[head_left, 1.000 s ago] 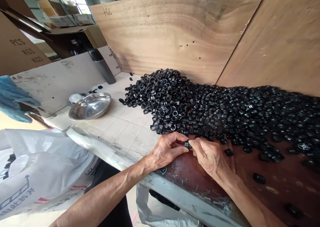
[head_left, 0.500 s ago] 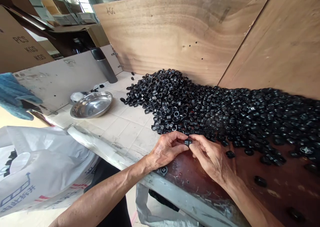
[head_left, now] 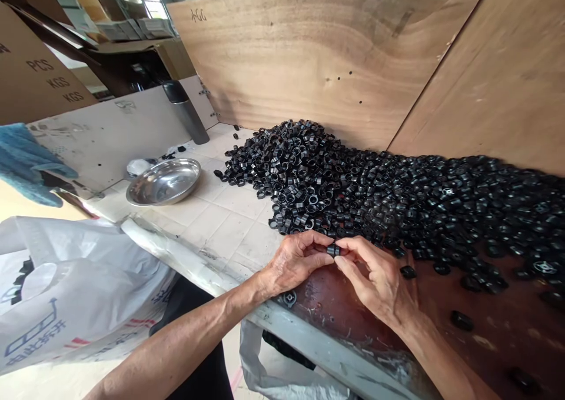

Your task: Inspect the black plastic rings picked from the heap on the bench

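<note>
A small black part [head_left: 333,250] is pinched between the two hands, above the near edge of the worktable, where its pale surface [head_left: 207,235] meets a reddish-brown patch [head_left: 344,312]. The left hand [head_left: 291,263] grips it from one side with thumb and forefinger, the other fingers curled behind; the right hand [head_left: 377,276] has its thumb and fingertips on the other end — whether this is one piece or two fitted together is hard to tell at this size. Just beyond the hands rises a heap of black rings [head_left: 295,159], and to its right a wide, lower spread of black parts [head_left: 445,194] runs along the foot of a plywood board [head_left: 309,59]. One round part [head_left: 289,298] with a cross-shaped middle lies by the table edge, just below the left wrist, and a single black piece [head_left: 461,320] lies apart on the brown patch, right of the right forearm. Left of the heap sits a shallow metal bowl [head_left: 164,182], with a dark bottle [head_left: 188,113] leaning against the low side panel [head_left: 119,135] behind it. A blue cloth [head_left: 26,159] hangs over the panel's near end — below it, a white sack [head_left: 83,294] bulges beside the table.
</note>
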`<state>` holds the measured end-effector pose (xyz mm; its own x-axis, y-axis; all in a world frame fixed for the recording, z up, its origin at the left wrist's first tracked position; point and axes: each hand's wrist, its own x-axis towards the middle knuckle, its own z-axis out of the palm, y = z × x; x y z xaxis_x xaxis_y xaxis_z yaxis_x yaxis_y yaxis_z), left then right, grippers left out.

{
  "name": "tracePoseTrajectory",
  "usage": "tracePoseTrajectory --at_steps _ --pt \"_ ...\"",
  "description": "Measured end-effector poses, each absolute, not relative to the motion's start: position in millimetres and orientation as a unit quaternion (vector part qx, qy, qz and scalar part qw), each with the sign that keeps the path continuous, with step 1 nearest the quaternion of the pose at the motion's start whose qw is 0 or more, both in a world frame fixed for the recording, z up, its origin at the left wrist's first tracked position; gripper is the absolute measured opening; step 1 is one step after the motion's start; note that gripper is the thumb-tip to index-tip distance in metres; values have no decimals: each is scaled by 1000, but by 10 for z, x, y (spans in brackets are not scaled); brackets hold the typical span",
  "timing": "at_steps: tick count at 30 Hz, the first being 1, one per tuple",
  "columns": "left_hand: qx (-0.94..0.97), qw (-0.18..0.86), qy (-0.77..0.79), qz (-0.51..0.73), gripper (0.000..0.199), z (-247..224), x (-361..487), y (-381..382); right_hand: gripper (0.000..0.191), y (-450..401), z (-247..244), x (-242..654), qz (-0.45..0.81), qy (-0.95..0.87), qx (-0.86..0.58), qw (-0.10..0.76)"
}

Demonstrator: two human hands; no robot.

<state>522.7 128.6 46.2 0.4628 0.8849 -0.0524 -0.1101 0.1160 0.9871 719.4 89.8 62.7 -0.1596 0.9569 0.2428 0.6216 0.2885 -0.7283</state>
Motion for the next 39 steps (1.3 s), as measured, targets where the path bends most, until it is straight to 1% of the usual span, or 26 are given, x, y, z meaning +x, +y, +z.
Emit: tracePoseTrajectory --at_steps 5,9,12,14,17,19,20,21,22,23,24,27,28,30,32,33,37,39 --pt "569 632 363 381 32 504 5224 1281 23 896 607 7182 252 -717 -561 328" --pt "577 623 370 377 30 533 5216 1282 20 898 602 7187 239 -721 -545 355" --pt "614 602 350 372 28 528 5216 1285 22 894 612 7194 254 -706 -563 346" --pt "591 621 355 373 30 523 5218 1286 17 889 630 7190 259 -705 -556 356" --pt "535 667 358 375 33 522 5213 1288 19 887 647 7165 266 -713 -522 385" --pt "575 631 353 383 30 527 5202 1292 19 893 634 7145 299 -689 -545 372" --pt "611 595 349 388 27 530 5197 1294 22 898 624 7136 327 -670 -564 355" --pt "645 560 344 390 24 531 5194 1295 30 902 614 7128 356 -651 -579 338" --pt "665 538 343 390 23 530 5194 1297 38 905 609 7121 377 -635 -590 325" --pt "664 538 346 386 23 526 5196 1298 41 907 610 7116 384 -627 -596 322" --pt "643 562 354 382 26 518 5201 1298 40 907 619 7112 378 -626 -597 331" --pt "540 661 374 364 38 486 5215 1298 26 902 665 7108 323 -654 -575 371" --pt "531 669 375 360 40 479 5215 1298 24 902 673 7107 318 -659 -569 376" --pt "579 628 372 363 35 478 5209 1297 23 903 662 7101 343 -644 -574 372" --pt "633 565 374 374 28 496 5199 1298 26 901 623 7093 385 -612 -587 364" --pt "635 557 377 379 26 510 5196 1300 26 898 602 7089 395 -604 -588 365" --pt "532 652 394 369 35 564 5198 1312 15 872 562 7069 343 -655 -561 372" --pt "524 661 394 366 36 582 5199 1314 9 865 563 7057 344 -665 -555 362"
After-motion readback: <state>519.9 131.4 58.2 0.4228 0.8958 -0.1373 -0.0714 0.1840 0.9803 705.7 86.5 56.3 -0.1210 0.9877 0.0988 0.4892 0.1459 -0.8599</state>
